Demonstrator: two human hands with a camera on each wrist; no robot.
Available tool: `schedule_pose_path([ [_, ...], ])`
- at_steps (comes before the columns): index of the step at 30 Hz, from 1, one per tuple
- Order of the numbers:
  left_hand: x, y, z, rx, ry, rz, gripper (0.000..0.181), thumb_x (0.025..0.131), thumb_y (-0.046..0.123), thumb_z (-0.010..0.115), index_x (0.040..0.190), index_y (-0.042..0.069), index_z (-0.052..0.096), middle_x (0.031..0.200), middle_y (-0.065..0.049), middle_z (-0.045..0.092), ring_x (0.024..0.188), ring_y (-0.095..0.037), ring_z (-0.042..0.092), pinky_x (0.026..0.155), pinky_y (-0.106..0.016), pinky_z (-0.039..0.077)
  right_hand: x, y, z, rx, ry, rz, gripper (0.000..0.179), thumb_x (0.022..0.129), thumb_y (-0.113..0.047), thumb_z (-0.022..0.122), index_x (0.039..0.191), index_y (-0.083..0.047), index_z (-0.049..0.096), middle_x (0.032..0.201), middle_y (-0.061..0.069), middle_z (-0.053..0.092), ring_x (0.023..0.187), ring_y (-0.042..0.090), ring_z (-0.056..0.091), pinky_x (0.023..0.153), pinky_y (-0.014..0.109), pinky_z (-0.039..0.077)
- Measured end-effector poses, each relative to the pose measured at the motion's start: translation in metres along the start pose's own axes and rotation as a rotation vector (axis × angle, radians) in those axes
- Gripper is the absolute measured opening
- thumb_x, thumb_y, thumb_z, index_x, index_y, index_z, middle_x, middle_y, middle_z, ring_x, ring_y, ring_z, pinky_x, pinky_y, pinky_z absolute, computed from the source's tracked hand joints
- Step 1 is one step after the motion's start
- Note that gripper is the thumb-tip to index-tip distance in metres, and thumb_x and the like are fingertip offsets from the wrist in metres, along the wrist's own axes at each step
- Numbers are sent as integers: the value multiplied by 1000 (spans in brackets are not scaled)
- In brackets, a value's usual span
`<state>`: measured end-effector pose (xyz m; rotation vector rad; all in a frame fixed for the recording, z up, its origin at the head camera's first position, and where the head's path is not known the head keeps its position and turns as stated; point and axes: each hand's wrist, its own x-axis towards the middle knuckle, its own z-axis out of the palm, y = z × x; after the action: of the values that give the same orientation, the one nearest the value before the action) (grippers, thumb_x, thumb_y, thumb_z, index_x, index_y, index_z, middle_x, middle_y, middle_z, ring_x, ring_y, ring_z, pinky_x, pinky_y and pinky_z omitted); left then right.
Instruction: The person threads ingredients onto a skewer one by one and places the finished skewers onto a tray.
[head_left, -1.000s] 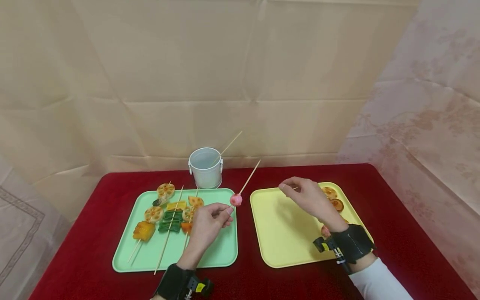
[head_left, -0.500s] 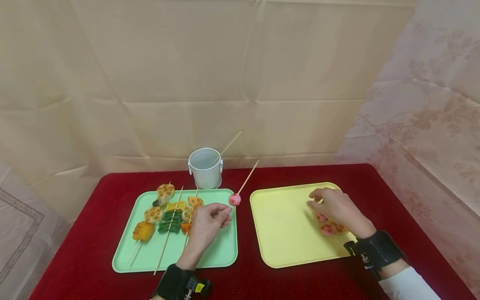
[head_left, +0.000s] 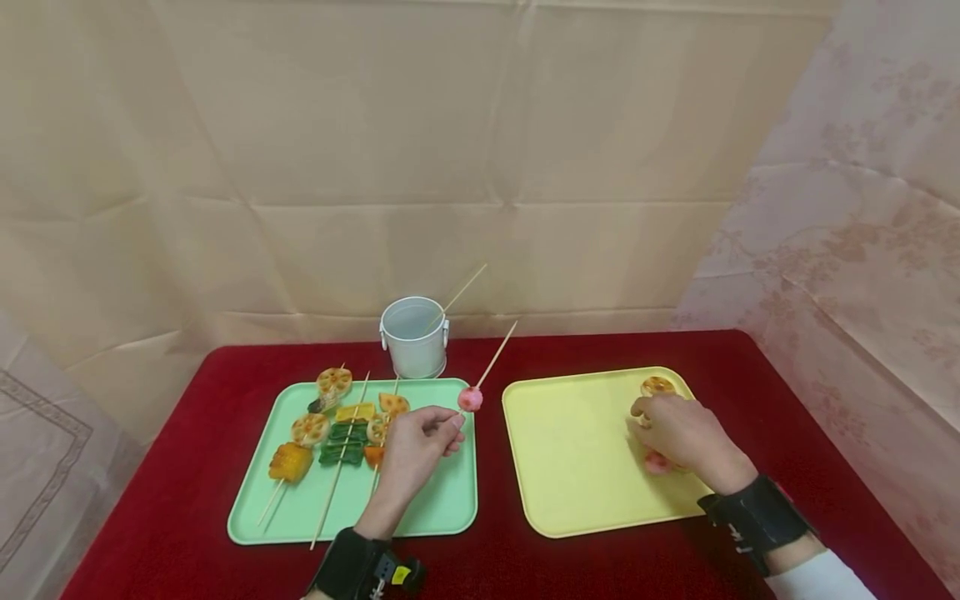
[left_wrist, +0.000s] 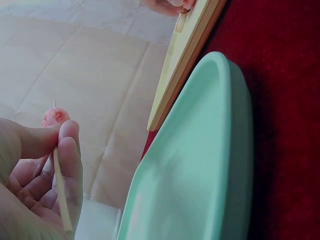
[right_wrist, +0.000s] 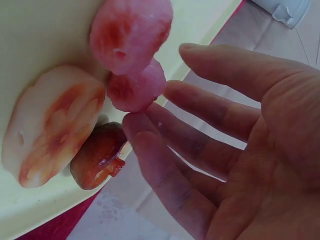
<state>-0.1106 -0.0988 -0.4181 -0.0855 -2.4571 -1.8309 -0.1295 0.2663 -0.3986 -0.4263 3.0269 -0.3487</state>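
Note:
My left hand (head_left: 416,442) pinches a thin wooden skewer (head_left: 497,354) between thumb and fingers, tilted up to the right. One pink ball (head_left: 470,399) is threaded on it, just above the fingertips. Over the right side of the yellow tray (head_left: 570,458), my right hand (head_left: 690,437) reaches down with thumb and fingers spread apart. In the right wrist view its fingertips are right at a small pink ball (right_wrist: 137,87), beside a larger pink ball (right_wrist: 131,35). A browned lotus root slice (right_wrist: 55,125) and a glossy brown piece (right_wrist: 100,155) lie close by.
On the left, a green tray (head_left: 442,504) holds several loaded skewers, one with folded green leaves (head_left: 342,442). Behind it stands a small white bucket (head_left: 416,357) with a bare skewer (head_left: 467,287) leaning out. Red cloth covers the table (head_left: 491,517).
My right hand has moved right, from over the middle of the yellow tray to the food at its right side, and lower. The left hand keeps its hold on the skewer, almost still.

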Motion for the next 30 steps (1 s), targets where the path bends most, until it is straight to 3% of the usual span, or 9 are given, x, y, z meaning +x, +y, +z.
schedule_pose_path([
  [4, 0, 0, 0, 0, 0, -6, 12, 95, 8, 76, 96, -4, 77, 73, -9, 72, 62, -17, 68, 58, -25, 56, -2, 0, 4, 4, -30, 17, 9, 88, -5, 65, 90, -12, 70, 56, -11, 51, 56, 9, 52, 55, 34, 41],
  [8, 1, -1, 0, 2, -1, -17, 12, 95, 8, 75, 96, -4, 77, 73, -9, 72, 62, -17, 69, 58, -25, 56, -3, 1, 8, 19, -49, 7, 24, 85, -1, 63, 71, -18, 55, 49, -12, 48, 50, 9, 49, 53, 31, 34],
  [13, 2, -3, 1, 2, -8, -13, 13, 95, 8, 75, 97, -5, 77, 73, -9, 72, 62, -17, 69, 58, -25, 56, 0, 5, 8, 28, -21, -7, 26, 85, 0, 63, 68, -18, 53, 50, -10, 47, 53, 10, 47, 53, 30, 35],
  [17, 0, -6, 0, 12, -14, -16, 13, 95, 8, 75, 96, -5, 77, 71, -9, 72, 60, -15, 67, 57, -24, 54, 9, 0, 3, 58, 55, -16, 15, 89, -5, 67, 77, -13, 62, 66, -3, 49, 64, 15, 48, 57, 31, 36],
  [19, -1, -8, -1, 11, -11, -20, 13, 95, 7, 75, 95, -6, 77, 71, -9, 72, 60, -15, 67, 57, -24, 54, 14, -8, 0, 106, 105, -9, 8, 90, -11, 71, 84, -9, 66, 74, 0, 52, 70, 18, 48, 61, 33, 39],
  [22, -3, -8, -2, 1, -5, -17, 12, 94, 8, 76, 95, -5, 77, 72, -9, 72, 60, -15, 67, 57, -25, 54, 21, -25, -4, 221, 176, 19, 15, 89, -19, 78, 92, -8, 68, 83, 2, 56, 77, 19, 51, 66, 34, 42],
  [26, -1, -6, -1, -6, -2, 0, 12, 94, 8, 76, 95, -4, 78, 72, -9, 72, 60, -15, 67, 57, -24, 55, 31, -52, -5, 448, 234, 75, 28, 91, -24, 79, 104, -7, 61, 88, 6, 62, 72, 17, 60, 62, 32, 47],
  [30, 2, -4, 1, -20, -4, -2, 12, 94, 7, 76, 95, -4, 78, 72, -9, 72, 61, -15, 68, 57, -24, 55, 44, -75, -2, 703, 285, 68, 35, 95, -19, 77, 117, -2, 57, 93, 12, 67, 66, 19, 67, 60, 29, 55],
])
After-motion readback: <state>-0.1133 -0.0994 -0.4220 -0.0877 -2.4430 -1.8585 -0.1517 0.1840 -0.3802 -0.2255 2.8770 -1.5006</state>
